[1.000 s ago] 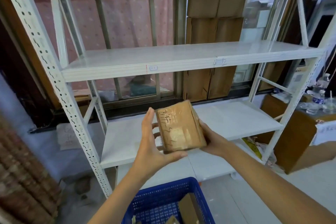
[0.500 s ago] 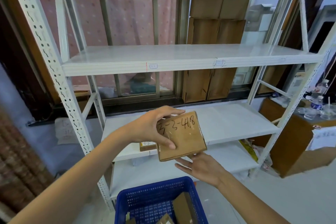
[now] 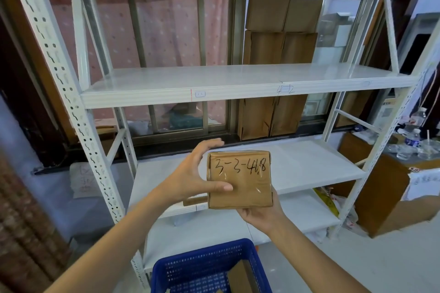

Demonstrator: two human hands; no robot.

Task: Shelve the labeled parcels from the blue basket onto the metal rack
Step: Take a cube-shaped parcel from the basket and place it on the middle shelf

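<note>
A flat brown parcel (image 3: pixel 245 185) wrapped in clear tape faces me, with "3-3-41.8" handwritten on it. My left hand (image 3: pixel 190 173) grips its left edge, thumb across the front. My right hand (image 3: pixel 262 214) supports it from below and behind. I hold it in front of the white metal rack (image 3: pixel 214 88), at the height of its second shelf (image 3: pixel 309 164). Below, the blue basket (image 3: pixel 202 266) holds another brown parcel (image 3: pixel 240 278), partly cut off by the frame.
A small brown box (image 3: pixel 194 200) lies on the second shelf, just behind my left hand. Flattened cardboard (image 3: pixel 278 66) leans on the window behind the rack. At the right, a brown carton (image 3: pixel 381 192) and a table with water bottles (image 3: pixel 414 126) stand.
The parcel has been turned so its written label faces me squarely. My right hand came back up under it after letting go, and the view moved closer to the rack.
</note>
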